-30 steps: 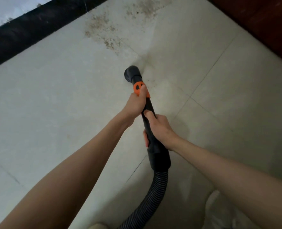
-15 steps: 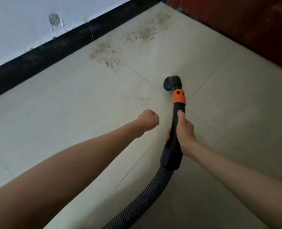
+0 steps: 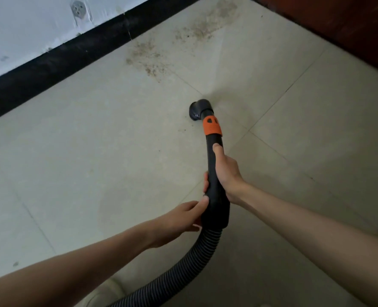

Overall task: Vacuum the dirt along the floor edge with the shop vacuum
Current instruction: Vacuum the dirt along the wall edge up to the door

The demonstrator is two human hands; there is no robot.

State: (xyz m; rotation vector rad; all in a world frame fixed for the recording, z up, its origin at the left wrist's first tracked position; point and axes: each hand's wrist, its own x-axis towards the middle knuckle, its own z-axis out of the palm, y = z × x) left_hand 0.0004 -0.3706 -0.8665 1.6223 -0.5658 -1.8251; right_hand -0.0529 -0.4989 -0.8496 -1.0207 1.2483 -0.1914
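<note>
My right hand (image 3: 226, 171) wraps the stiff black wand (image 3: 214, 165) mid-shaft while my left hand (image 3: 183, 216) pinches its cuff above the ribbed hose (image 3: 183, 269), which I expect will drag, the nozzle (image 3: 198, 109) well short of the dirt (image 3: 148, 58) by the floor's baseboard edge.

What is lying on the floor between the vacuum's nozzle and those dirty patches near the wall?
Nothing visible. Only bare tile lies between the nozzle and the nearest dirt patch by the black baseboard.
</note>
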